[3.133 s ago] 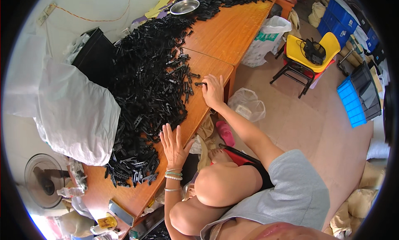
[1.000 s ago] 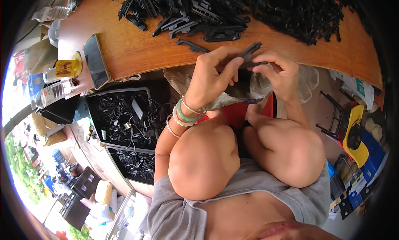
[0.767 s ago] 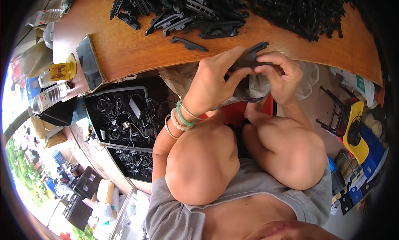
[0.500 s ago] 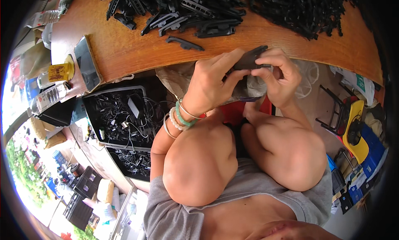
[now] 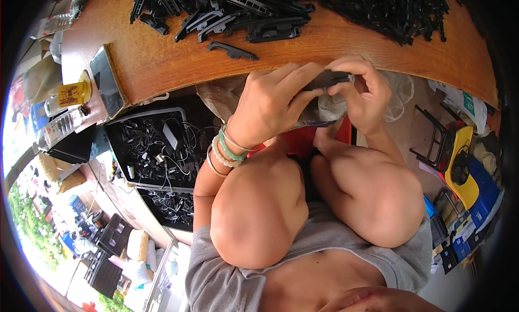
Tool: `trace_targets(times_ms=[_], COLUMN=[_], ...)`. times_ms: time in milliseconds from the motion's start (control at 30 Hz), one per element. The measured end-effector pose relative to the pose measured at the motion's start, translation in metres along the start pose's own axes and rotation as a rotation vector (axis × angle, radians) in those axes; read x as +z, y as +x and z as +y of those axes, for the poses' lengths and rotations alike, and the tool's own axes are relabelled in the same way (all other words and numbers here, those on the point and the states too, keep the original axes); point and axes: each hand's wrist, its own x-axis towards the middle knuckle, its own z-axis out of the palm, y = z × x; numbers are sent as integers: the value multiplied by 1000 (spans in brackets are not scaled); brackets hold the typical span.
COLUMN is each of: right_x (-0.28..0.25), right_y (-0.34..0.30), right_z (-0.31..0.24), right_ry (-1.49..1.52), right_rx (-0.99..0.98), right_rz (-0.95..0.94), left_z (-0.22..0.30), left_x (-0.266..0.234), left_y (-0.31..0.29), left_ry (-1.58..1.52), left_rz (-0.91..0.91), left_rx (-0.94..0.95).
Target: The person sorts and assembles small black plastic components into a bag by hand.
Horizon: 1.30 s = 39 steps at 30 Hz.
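- Two bare hands meet at upper center, just off the front edge of a wooden table [image 5: 157, 63], with a dark plastic part [image 5: 320, 81] between them.
- The left hand [image 5: 275, 98], bracelets at its wrist, grips the part's left end, fingers curled above and thumb below; that end is hidden.
- The right hand [image 5: 370, 96] pinches the right end between thumb and curled forefinger; whether one piece or two meet there cannot be told.
- Good handling likely calls for a steady left grip, with finer adjustment left to the right fingertips.
- An even, level pinch should spare the slim part from twisting; tilting it toward the light would show the covered end better.
- Working farther over the tabletop would probably guard against a drop.
- A single loose black piece [image 5: 233, 50] lies near the left hand, below a pile of black pieces [image 5: 273, 28] at the top of the frame.
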Motion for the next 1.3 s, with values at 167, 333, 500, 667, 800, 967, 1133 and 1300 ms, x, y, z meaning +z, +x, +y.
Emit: trace_targets(times_ms=[167,333,500,667,800,967,1133,1300], right_x=[1,-34,-41,-34,-38,-32,-24,-12], right_y=[3,20,64,83,91,92,98,74], right_z=[7,-9,21,23,33,41,39,6], right_ry=[-15,-175,-884,-1158,-1132,-1012,-656,101], right_rx=[23,58,-538,-437,-423,-560,-592,-135], right_rz=[-99,-341,56,-32,-77,61,309,376], left_z=[-7,-8,-36,-43,-35,-25,-11,-8], left_x=[-2,-11,-42,-44,-46,-27,-7,-1], left_y=[-12,-15,-23,-20,-20,-8,12,19], left_ry=[-23,-94,401,589,606,297,-547,-975], left_rz=[1,-39,281,130,117,266,165,164], left_rx=[-47,-95,-218,-137,-119,-9,-383,-578])
